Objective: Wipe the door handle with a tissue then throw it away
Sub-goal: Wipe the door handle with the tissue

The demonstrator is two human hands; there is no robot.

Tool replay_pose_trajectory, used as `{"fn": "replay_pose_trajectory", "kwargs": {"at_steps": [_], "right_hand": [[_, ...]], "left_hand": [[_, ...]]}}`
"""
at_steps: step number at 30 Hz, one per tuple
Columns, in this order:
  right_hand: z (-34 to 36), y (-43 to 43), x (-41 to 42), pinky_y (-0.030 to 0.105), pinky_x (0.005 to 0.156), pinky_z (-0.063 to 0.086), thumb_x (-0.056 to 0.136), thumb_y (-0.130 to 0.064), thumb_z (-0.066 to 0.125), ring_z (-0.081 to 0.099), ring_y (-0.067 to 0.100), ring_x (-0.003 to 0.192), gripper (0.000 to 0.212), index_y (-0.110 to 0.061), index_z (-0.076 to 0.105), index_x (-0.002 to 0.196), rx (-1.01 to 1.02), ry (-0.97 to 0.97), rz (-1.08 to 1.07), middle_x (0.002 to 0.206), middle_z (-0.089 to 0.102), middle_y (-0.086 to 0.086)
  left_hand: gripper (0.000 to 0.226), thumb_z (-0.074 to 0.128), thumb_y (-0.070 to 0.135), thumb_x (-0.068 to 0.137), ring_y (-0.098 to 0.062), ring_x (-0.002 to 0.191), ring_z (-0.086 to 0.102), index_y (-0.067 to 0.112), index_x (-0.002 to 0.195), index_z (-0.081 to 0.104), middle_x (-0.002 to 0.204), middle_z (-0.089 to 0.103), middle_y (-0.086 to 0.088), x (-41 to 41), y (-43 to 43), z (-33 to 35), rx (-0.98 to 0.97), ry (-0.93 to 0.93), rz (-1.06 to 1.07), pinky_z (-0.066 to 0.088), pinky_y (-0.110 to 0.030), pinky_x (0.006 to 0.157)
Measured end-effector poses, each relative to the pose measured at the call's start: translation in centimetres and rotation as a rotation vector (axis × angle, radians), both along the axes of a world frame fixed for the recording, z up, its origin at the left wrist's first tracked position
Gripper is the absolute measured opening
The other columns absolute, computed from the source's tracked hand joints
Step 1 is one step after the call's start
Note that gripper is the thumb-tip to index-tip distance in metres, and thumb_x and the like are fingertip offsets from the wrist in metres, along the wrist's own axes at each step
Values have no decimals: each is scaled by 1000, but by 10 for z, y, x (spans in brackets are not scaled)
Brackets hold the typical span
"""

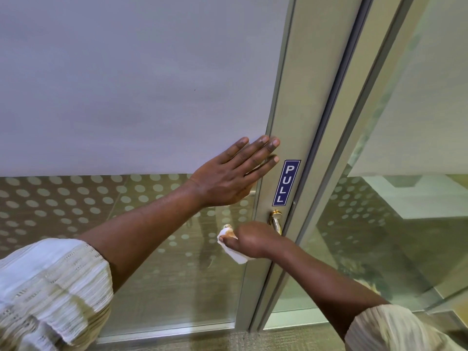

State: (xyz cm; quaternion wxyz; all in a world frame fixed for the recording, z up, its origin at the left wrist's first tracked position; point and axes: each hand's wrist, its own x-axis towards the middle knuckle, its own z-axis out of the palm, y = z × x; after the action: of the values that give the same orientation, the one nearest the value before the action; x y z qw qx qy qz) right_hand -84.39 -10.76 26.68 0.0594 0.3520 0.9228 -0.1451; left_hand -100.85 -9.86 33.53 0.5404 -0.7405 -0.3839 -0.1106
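A brass lever door handle [275, 220] sticks out of the grey metal door frame [296, 127], just below a blue PULL sign [286, 183]. My right hand [253, 240] is wrapped around the lever with a white tissue [231, 247] bunched between fingers and handle; the tissue pokes out on the left of my fist. Most of the lever is hidden under my hand. My left hand [234, 173] lies flat with fingers spread on the frosted glass and the frame edge, above the handle.
The door is glass [126, 97], frosted on top and dotted lower down. A second glass panel [405, 198] stands to the right of the frame. Carpeted floor [278, 340] runs along the bottom.
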Motion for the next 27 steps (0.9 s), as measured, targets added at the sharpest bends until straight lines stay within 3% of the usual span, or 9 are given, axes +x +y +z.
{"fn": "replay_pose_trajectory", "kwargs": {"at_steps": [2,5,8,10,15,17,20,23,27], "right_hand": [[-5,-4,3,32,52,26,99,-61,31,49,19,58,59,-17,50,65,86,44,6,63,52,0],[-32,-24,9,34,56,36,101,-54,35,58,28,63,50,-16,63,86,480,155,-42,74,65,6],[-48,-41,9,38,60,42,99,-44,44,55,28,61,38,-14,64,89,659,238,-121,73,63,8],[-43,-37,4,36,59,38,98,-45,45,56,28,58,39,-15,64,83,597,270,-150,68,63,7],[-28,-27,-28,35,64,33,103,-46,27,54,26,66,49,-17,53,74,281,94,-347,77,66,6],[-23,-25,-43,33,66,37,102,-35,36,62,26,72,38,-17,55,73,198,29,-433,78,67,4],[-21,-25,-56,30,62,40,94,-12,52,71,24,88,18,-16,69,93,137,-28,-481,93,74,3],[-21,-29,-49,31,62,38,97,-9,44,70,28,87,23,-11,66,103,216,98,-418,96,73,9],[-35,-38,-20,36,63,35,95,-11,39,62,32,79,28,-7,56,117,489,245,-96,97,65,14]], "left_hand": [[74,48,33,107,-37,165,15,7,171,21,177,17,-21,0,-1,0,-4,0,3,1,-51,136],[75,47,33,107,-37,165,12,7,172,20,177,15,-21,0,0,1,-7,2,8,-1,-51,136],[74,48,33,107,-37,165,12,8,172,20,177,16,-20,0,0,1,-7,-2,9,-2,-50,136],[75,49,33,107,-36,166,10,7,171,21,177,17,-20,0,-1,1,-7,-2,9,-2,-51,136],[75,50,34,107,-38,165,15,7,171,21,177,19,-21,0,0,1,-5,3,5,2,-51,135],[76,50,34,106,-38,164,17,7,171,21,177,21,-21,1,0,1,0,8,5,3,-51,135],[75,51,32,106,-37,164,17,7,171,23,176,21,-21,1,-1,2,3,3,6,3,-51,135],[74,49,31,107,-37,164,16,7,171,23,177,20,-21,0,-1,2,-1,-1,5,2,-51,135],[75,48,33,107,-37,165,13,8,172,19,178,14,-21,0,-1,1,-21,-6,6,2,-51,135]]}}
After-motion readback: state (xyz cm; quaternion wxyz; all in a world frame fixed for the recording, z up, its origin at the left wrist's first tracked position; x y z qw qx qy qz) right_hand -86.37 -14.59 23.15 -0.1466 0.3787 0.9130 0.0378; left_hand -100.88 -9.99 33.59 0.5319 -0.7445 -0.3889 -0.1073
